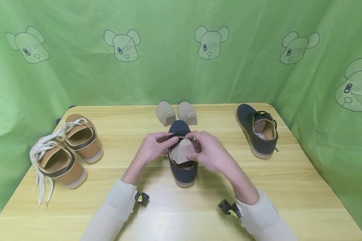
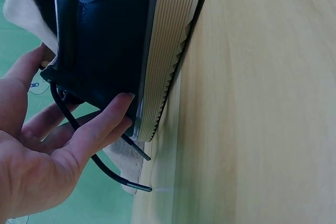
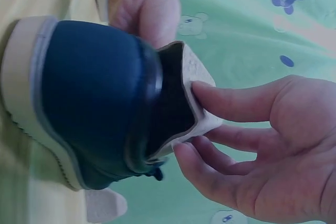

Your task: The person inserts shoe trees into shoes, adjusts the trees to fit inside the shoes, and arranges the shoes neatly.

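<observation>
A navy shoe (image 1: 184, 173) stands in the middle of the table, its heel toward me. A beige moulded shoe insert (image 1: 181, 152) sits partly in its opening; in the right wrist view the insert (image 3: 195, 69) juts out of the collar with its hollow side showing. My right hand (image 1: 210, 151) pinches the insert's edge between thumb and fingers. My left hand (image 1: 153, 147) holds the front of the opening near the black laces, and in the left wrist view its thumb is at the collar while fingers (image 2: 107, 119) lie against the shoe's side.
Two more beige inserts (image 1: 166, 113) lie beyond the shoe at the table's back edge. A second navy shoe (image 1: 260, 137) stands at the right, something pale inside it. Two tan shoes (image 1: 61, 167) with loose white laces stand at the left. Green curtain (image 1: 175, 77) surrounds the table.
</observation>
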Available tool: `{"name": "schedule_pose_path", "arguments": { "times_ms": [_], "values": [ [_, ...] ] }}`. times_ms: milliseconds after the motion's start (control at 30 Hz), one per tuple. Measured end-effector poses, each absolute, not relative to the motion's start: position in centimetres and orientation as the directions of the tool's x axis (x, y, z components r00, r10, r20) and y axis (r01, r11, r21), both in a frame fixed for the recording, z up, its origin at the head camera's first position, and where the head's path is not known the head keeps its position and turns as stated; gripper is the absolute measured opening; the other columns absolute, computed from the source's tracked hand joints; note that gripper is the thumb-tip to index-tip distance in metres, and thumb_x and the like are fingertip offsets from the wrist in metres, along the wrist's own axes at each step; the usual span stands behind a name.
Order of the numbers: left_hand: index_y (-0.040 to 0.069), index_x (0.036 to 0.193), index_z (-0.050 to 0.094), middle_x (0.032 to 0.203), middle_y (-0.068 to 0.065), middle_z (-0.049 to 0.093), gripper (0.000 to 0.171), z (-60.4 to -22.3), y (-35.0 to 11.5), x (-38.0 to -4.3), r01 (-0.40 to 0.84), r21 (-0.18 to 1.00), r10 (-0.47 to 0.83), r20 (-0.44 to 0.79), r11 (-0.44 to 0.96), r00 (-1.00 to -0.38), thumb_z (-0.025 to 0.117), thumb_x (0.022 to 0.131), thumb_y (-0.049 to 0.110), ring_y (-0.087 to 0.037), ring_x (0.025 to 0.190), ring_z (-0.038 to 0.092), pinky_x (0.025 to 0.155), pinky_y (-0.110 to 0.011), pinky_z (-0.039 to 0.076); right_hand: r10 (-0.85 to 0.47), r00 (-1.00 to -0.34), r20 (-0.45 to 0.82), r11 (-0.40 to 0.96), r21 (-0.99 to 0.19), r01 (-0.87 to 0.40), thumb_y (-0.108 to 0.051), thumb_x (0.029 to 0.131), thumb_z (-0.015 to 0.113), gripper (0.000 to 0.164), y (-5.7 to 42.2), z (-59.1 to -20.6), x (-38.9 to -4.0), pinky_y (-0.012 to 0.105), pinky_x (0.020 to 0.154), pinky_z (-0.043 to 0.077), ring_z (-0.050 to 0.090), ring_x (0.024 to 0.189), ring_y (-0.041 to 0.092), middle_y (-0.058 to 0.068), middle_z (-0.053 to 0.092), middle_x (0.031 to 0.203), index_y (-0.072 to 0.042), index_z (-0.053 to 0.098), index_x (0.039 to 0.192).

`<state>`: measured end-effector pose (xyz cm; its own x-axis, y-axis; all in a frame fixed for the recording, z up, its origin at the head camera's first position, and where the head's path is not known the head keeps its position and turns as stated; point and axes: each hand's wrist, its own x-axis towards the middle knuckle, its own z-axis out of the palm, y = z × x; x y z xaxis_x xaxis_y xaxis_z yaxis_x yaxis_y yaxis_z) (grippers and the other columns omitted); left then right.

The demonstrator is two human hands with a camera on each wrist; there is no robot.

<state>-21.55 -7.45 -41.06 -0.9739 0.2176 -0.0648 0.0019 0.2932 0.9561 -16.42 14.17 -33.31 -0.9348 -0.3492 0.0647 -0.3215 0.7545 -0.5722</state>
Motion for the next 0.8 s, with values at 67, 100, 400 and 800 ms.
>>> {"name": "schedule_pose_path", "arguments": {
  "times_ms": [67, 100, 400, 800],
  "values": [
    [0.018, 0.122, 0.074, 0.112, -0.004, 0.076, 0.052, -41.0, -7.4, -21.5, 0.0, 0.957, 0.218, -0.066, 0.289, -0.974, 0.077, 0.086, 0.055, -0.021, 0.079, 0.076, 0.079, -0.045, 0.063, -0.34, -0.938, 0.064, 0.766, -0.56, -0.315, -0.016, 0.082, 0.085, 0.049, 14.0, -33.6, -16.5, 0.035, 0.075, 0.048, 0.058, 0.085, 0.02, 0.004, 0.063, 0.092, -0.013, 0.065, 0.127],
    [0.018, 0.122, 0.074, 0.113, -0.004, 0.076, 0.052, -41.0, -7.4, -21.5, 0.0, 0.957, 0.218, -0.066, 0.289, -0.974, 0.077, 0.086, 0.055, -0.021, 0.079, 0.075, 0.079, -0.046, 0.063, -0.336, -0.94, 0.063, 0.772, -0.553, -0.313, -0.016, 0.082, 0.085, 0.049, 13.9, -33.8, -16.5, 0.035, 0.075, 0.048, 0.058, 0.085, 0.02, 0.004, 0.063, 0.092, -0.013, 0.065, 0.127],
    [0.019, 0.121, 0.074, 0.112, -0.003, 0.076, 0.052, -41.0, -7.3, -21.6, 0.013, 0.955, 0.216, -0.053, 0.295, -0.975, 0.077, 0.085, 0.056, -0.02, 0.081, 0.075, 0.079, -0.046, 0.063, -0.309, -0.949, 0.063, 0.799, -0.524, -0.295, -0.018, 0.08, 0.086, 0.047, 13.4, -34.4, -16.8, 0.038, 0.077, 0.048, 0.059, 0.087, 0.02, 0.004, 0.065, 0.094, -0.016, 0.066, 0.123],
    [0.018, 0.122, 0.074, 0.114, -0.004, 0.076, 0.052, -41.2, -7.5, -21.6, 0.005, 0.955, 0.216, -0.062, 0.296, -0.974, 0.077, 0.086, 0.055, -0.019, 0.084, 0.075, 0.079, -0.044, 0.063, -0.28, -0.957, 0.081, 0.806, -0.521, -0.28, -0.016, 0.081, 0.085, 0.041, 12.8, -34.8, -16.6, 0.035, 0.071, 0.049, 0.06, 0.08, 0.02, 0.002, 0.065, 0.086, -0.016, 0.067, 0.118]
  ]
}}
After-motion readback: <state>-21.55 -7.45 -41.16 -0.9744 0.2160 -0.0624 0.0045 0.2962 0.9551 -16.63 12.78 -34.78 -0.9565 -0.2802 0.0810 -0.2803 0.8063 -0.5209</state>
